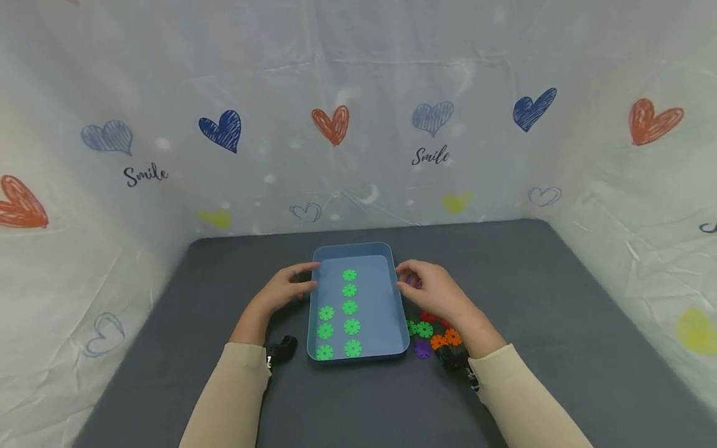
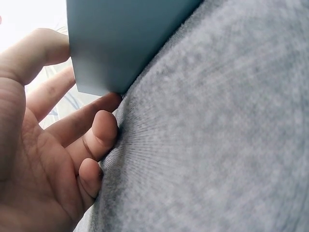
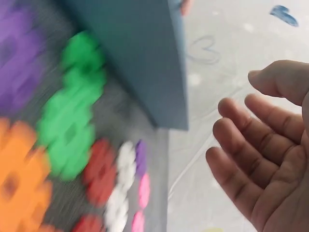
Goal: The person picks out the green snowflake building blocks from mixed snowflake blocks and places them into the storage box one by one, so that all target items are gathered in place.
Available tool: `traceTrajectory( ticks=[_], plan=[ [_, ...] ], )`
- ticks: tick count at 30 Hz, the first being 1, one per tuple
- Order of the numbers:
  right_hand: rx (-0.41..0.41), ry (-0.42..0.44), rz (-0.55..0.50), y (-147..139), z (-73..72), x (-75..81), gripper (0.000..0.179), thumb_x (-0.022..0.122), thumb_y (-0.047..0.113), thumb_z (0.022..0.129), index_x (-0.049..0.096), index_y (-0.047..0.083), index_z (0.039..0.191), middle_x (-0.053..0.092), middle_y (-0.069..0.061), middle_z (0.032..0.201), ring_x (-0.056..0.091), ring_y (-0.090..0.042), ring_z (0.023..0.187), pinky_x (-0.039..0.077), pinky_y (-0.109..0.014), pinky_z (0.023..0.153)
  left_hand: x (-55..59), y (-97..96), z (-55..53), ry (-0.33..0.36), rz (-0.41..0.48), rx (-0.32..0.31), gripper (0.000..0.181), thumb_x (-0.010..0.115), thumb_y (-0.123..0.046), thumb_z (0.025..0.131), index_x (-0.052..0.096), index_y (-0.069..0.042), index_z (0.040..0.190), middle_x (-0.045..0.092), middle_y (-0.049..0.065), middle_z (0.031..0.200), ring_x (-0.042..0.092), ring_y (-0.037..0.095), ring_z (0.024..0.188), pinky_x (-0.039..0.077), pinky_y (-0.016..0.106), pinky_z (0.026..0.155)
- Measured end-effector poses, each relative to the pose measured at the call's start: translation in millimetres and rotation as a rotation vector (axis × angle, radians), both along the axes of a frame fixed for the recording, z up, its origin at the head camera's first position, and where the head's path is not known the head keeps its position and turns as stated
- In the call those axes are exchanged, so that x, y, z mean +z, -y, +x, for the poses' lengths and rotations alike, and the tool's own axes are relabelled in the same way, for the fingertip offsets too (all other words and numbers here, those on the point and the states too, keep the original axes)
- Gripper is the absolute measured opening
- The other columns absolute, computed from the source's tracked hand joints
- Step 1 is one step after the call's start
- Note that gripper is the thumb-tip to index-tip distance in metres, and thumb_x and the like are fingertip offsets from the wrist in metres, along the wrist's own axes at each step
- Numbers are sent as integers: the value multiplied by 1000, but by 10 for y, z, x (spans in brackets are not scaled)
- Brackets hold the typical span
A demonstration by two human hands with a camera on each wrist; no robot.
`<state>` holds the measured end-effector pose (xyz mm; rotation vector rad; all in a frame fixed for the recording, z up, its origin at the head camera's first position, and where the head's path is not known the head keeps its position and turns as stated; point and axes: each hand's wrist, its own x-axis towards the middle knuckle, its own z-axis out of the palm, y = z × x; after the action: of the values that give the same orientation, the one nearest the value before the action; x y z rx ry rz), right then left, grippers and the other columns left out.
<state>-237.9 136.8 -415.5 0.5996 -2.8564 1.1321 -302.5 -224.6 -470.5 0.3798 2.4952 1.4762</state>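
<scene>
A blue rectangular tray (image 1: 378, 311) lies on the dark table, holding two columns of green notched plastic discs (image 1: 351, 326), the left column shorter. My left hand (image 1: 280, 289) is at the tray's left side, thumb and index finger at its edge. In the left wrist view, the other fingers rest low near the grey cloth, close by the tray's wall (image 2: 116, 48). On the opposite side is my right hand (image 1: 437, 292), fingers loosely bent beside the tray's right rim. The right wrist view shows this hand (image 3: 270, 164) apart from the tray wall (image 3: 149, 63), holding nothing.
Right of the tray, under and around my right forearm, lie loose discs: green (image 1: 424, 330), orange (image 1: 438, 341), purple (image 1: 422, 349), red (image 1: 427, 316), plus white (image 3: 126, 166) and pink (image 3: 144, 190) ones. A white curtain (image 1: 370, 74) with printed hearts encloses the grey-covered table (image 1: 224, 280).
</scene>
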Motion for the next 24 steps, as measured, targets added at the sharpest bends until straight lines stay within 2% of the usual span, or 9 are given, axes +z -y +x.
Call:
traceTrajectory(
  ticks=[3, 7, 10, 12, 17, 20, 24],
  plan=[
    [14, 12, 69, -125, 55, -69, 33, 70, 20, 99, 66, 6, 128, 66, 0, 106, 59, -13, 84, 52, -38, 78, -11, 11, -10, -13, 9, -3, 59, 74, -21, 97, 53, -10, 151, 47, 17, 152, 57, 28, 79, 49, 41, 74],
    [116, 16, 217, -261, 148, -138, 30, 78, 18, 92, 71, 5, 118, 65, -4, 106, 59, -15, 84, 52, -39, 78, -10, 11, -6, -22, 13, -6, 58, 74, -21, 96, 54, -10, 150, 49, 17, 150, 57, 26, 78, 49, 40, 73],
    [184, 33, 312, -333, 227, -177, 28, 84, 15, 84, 74, 9, 110, 61, 2, 101, 58, -13, 86, 52, -37, 78, -12, 5, 1, -26, 7, -10, 58, 74, -20, 96, 54, -9, 150, 49, 18, 149, 58, 26, 78, 49, 39, 73],
    [204, 35, 359, -356, 274, -192, 27, 84, 13, 80, 74, 12, 105, 57, 5, 95, 55, -11, 80, 50, -35, 73, -9, 3, 5, -28, 5, -9, 58, 74, -20, 96, 54, -10, 150, 49, 17, 149, 58, 26, 79, 49, 39, 74],
    [177, -46, 450, -342, 330, -255, 23, 79, 12, 74, 74, 16, 96, 52, 8, 87, 46, -7, 68, 43, -30, 62, -7, 10, 8, -32, 6, 4, 57, 74, -18, 96, 55, -10, 149, 50, 17, 149, 58, 26, 78, 49, 39, 74],
    [162, -112, 484, -326, 323, -303, 20, 78, 14, 72, 72, 15, 91, 51, 10, 85, 45, -6, 65, 43, -29, 59, -18, 15, -3, -38, 7, 1, 57, 74, -19, 96, 55, -10, 149, 49, 17, 149, 58, 25, 77, 50, 39, 73],
    [159, -156, 511, -320, 303, -348, 19, 77, 18, 69, 68, 17, 86, 50, 12, 83, 44, -6, 64, 42, -29, 57, -30, 13, -11, -43, 1, -8, 57, 74, -20, 97, 55, -10, 150, 49, 17, 150, 58, 24, 76, 50, 39, 73]
  ],
)
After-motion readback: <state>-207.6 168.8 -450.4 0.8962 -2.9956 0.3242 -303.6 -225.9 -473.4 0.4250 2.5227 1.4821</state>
